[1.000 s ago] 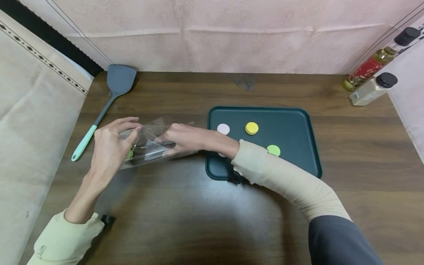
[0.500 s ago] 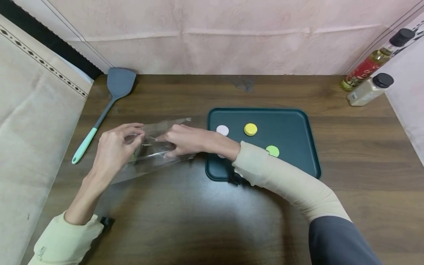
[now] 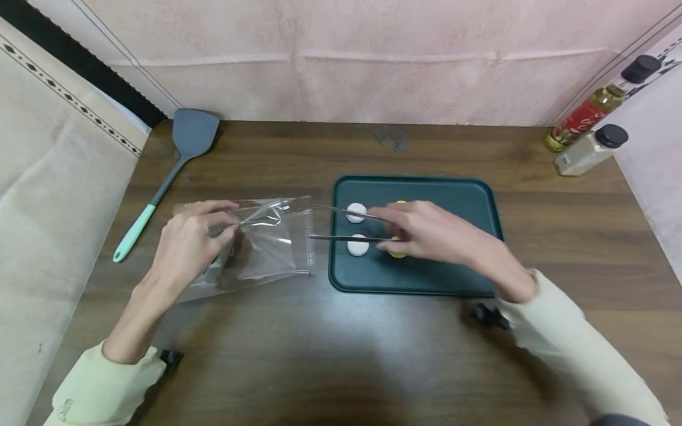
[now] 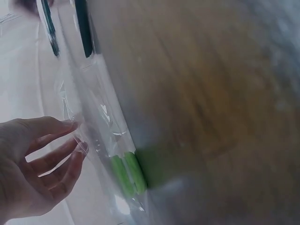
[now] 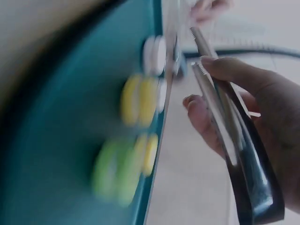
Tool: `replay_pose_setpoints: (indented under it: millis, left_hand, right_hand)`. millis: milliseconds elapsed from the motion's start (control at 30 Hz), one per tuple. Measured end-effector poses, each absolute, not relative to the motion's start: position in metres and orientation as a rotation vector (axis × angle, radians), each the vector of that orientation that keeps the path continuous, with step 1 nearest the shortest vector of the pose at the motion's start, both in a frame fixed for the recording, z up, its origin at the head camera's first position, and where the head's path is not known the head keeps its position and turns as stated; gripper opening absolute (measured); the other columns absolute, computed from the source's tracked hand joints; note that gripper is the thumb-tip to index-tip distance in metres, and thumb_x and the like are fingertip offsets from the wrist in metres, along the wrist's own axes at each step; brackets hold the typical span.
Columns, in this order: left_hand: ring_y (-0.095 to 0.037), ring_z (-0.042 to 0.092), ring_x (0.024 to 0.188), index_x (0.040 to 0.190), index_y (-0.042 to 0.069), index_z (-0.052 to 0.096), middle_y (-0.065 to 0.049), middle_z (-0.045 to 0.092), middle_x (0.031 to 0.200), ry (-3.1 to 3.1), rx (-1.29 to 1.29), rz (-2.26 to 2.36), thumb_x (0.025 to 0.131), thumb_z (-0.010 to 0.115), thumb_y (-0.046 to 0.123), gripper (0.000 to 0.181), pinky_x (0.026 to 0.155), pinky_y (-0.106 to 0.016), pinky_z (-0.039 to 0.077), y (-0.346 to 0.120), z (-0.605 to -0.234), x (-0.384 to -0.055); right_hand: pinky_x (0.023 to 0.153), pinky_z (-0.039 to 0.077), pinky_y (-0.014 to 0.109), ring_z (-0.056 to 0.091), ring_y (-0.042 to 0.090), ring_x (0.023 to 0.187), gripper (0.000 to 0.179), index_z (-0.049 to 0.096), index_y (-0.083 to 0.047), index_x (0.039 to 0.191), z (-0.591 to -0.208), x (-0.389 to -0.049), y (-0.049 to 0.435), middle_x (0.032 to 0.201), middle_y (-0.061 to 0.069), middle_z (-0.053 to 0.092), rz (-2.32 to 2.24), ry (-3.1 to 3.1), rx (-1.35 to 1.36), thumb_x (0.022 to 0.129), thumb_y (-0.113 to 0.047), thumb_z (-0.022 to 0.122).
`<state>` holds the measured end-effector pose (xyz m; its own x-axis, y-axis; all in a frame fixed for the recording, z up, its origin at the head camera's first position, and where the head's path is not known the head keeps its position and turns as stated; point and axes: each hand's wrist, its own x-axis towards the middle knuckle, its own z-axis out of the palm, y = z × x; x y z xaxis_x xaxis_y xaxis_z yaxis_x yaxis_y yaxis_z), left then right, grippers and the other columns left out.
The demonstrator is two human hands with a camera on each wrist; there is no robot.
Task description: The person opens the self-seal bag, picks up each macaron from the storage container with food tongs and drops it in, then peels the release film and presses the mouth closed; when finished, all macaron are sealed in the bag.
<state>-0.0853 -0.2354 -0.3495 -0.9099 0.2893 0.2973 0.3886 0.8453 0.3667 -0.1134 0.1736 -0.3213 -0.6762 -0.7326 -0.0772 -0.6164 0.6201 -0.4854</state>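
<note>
My left hand [image 3: 192, 245] pinches the edge of a clear plastic bag [image 3: 274, 248], which lies left of the tray. Inside the bag, the left wrist view shows a green macaron [image 4: 126, 173]. Above the dark teal tray [image 3: 415, 286], my right hand [image 3: 434, 231] grips metal tongs [image 5: 239, 145]; their tips are spread apart, nothing between them, and point toward the bag. Two white macarons [image 3: 357, 245] sit at the tray's left end. In the right wrist view, yellow macarons [image 5: 139, 100] and a green macaron [image 5: 116, 171] also rest on the tray; in the head view my hand covers some.
A grey spatula [image 3: 165, 183] with a mint handle lies at the left of the wooden table [image 3: 298, 355]. At the back right stand an oil bottle [image 3: 586, 118] and a black-capped jar [image 3: 588, 152]. A pink cloth [image 3: 341, 71] hangs behind the table.
My right hand has drawn back rightward from the bag to over the tray, bringing the tongs into sight. The bag now lies flatter, while my left hand stays almost in place.
</note>
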Motion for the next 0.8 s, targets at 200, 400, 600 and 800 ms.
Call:
replay_pose_setpoints:
  millis: [200, 400, 600, 800]
  left_hand:
    - [-0.024, 0.070, 0.074, 0.097, 0.001, 0.086, -0.015, 0.081, 0.119, -2.753, -0.589, -0.626, 0.092, 0.079, -0.006, 0.011, 0.059, -0.036, 0.049, -0.232, -0.352, -0.085]
    - [-0.021, 0.065, 0.072, 0.098, -0.002, 0.086, -0.018, 0.081, 0.116, -2.735, -0.593, -0.684, 0.091, 0.082, -0.007, 0.009, 0.061, -0.018, 0.038, -0.232, -0.352, -0.085]
    - [-0.030, 0.074, 0.085, 0.098, -0.001, 0.086, -0.018, 0.080, 0.117, -2.730, -0.588, -0.713, 0.091, 0.082, -0.009, 0.010, 0.065, -0.028, 0.048, -0.230, -0.351, -0.084]
    - [-0.025, 0.069, 0.076, 0.097, -0.001, 0.086, -0.017, 0.081, 0.116, -2.730, -0.542, -0.732, 0.093, 0.080, -0.008, 0.009, 0.066, -0.019, 0.040, -0.226, -0.349, -0.084]
  right_hand:
    - [0.065, 0.051, 0.023, 0.057, 0.002, 0.080, 0.064, 0.067, -0.009, 0.148, -0.328, -0.076, 0.265, 0.092, -0.008, 0.067, -0.654, 2.835, -1.078, 0.090, -0.018, 0.093]
    - [0.068, 0.045, 0.014, 0.054, -0.003, 0.079, 0.053, 0.070, -0.007, 0.141, -0.343, -0.049, 0.320, 0.094, -0.014, 0.061, -0.723, 2.964, -1.155, 0.097, -0.032, 0.087]
    - [0.070, 0.041, 0.011, 0.053, -0.005, 0.079, 0.056, 0.072, -0.009, 0.137, -0.356, -0.030, 0.344, 0.092, -0.020, 0.057, -0.670, 3.008, -1.048, 0.087, -0.020, 0.094]
    - [0.067, 0.041, 0.012, 0.052, -0.006, 0.079, 0.062, 0.072, -0.008, 0.136, -0.366, -0.020, 0.351, 0.089, -0.022, 0.054, -0.669, 2.966, -0.966, 0.079, -0.008, 0.097]
